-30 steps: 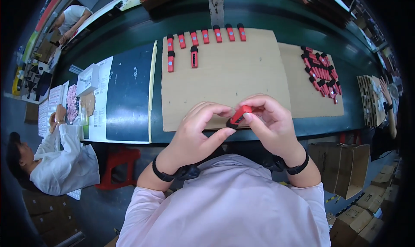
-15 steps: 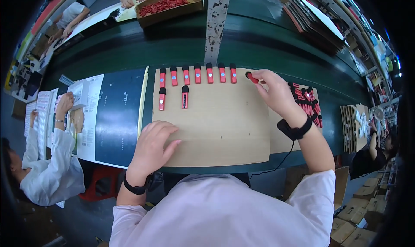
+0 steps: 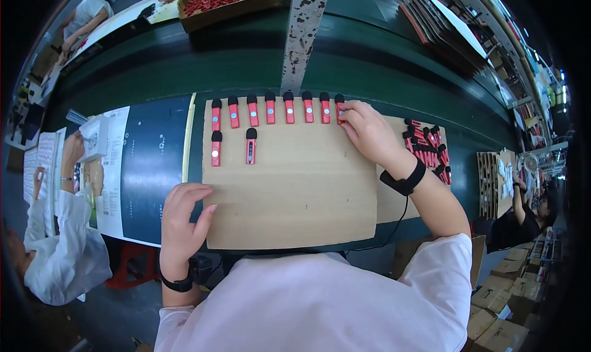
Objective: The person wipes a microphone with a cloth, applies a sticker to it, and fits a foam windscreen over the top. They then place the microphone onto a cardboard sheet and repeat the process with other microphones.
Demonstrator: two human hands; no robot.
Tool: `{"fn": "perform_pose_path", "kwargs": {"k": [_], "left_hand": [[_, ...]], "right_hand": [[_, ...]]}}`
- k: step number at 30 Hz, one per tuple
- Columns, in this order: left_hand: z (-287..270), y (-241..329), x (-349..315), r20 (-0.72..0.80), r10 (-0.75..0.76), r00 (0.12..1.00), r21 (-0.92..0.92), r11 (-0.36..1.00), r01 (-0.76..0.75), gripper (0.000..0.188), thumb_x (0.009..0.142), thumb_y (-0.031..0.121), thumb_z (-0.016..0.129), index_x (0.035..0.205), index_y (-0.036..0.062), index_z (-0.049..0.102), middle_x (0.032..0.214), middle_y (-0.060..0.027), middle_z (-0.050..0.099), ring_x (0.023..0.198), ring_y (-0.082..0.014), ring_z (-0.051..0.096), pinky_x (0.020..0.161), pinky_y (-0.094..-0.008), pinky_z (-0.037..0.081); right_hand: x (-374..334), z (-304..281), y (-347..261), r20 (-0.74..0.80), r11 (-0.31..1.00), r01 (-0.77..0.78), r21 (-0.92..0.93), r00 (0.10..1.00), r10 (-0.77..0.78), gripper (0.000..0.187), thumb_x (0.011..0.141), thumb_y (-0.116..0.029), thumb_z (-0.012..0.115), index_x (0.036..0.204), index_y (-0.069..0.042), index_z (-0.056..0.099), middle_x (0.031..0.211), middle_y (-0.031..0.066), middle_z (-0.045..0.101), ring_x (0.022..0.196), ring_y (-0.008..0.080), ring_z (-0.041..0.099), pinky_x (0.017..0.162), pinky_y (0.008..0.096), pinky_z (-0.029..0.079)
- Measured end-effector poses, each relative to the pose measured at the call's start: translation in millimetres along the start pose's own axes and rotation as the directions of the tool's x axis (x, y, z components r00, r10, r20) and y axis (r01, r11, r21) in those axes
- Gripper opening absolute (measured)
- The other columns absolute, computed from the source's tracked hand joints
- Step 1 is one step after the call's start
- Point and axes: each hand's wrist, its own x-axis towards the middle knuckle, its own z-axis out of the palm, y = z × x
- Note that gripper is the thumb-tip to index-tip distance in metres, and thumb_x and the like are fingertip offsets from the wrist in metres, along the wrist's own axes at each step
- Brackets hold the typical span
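Fingers (image 3: 353,108) of the right hand (image 3: 372,133) are pinching a microphone-shaped red device (image 3: 339,104) at the cardboard sheet's (image 3: 289,210) one o'clock, left hand (image 3: 182,221) hanging, fingers apart, at eight, neat alignment probably demanding a light, square grip.

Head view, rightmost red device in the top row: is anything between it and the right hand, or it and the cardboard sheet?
Nothing visible is: the right hand touches the device, and the neighbouring device lies left of it, not between. Whether it rests on the cardboard sheet is hard to tell.
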Motion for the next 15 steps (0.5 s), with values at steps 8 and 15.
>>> {"fn": "perform_pose_path", "kwargs": {"k": [8, 15], "left_hand": [[3, -10, -9, -0.048, -0.028, 0.998, -0.059, 0.998, 0.025, 0.021, 0.078, 0.004, 0.07, 0.097, 0.0004, 0.062, 0.099, -0.014, 0.065, 0.094, -0.0333, 0.061, 0.085, -0.0398, 0.048], [5, -21, -19, -0.129, -0.08, 0.988, -0.103, 0.992, 0.067, 0.018, 0.079, 0.004, 0.069, 0.096, 0.0013, 0.063, 0.099, -0.0133, 0.065, 0.094, -0.0323, 0.062, 0.084, -0.0383, 0.049]], "right_hand": [[20, -30, -27, 0.053, 0.997, 0.076, -0.024, 0.996, -0.075, 0.024, 0.077, -0.004, 0.069, 0.1, -0.003, 0.062, 0.113, 0.0125, 0.059, 0.101, 0.032, 0.059, 0.084, 0.0389, 0.05], [70, -9, -84, 0.145, 0.939, 0.331, 0.096, 0.928, -0.342, 0.027, 0.077, -0.005, 0.068, 0.104, -0.004, 0.063, 0.112, 0.0117, 0.06, 0.102, 0.0301, 0.058, 0.085, 0.0373, 0.05]]}}
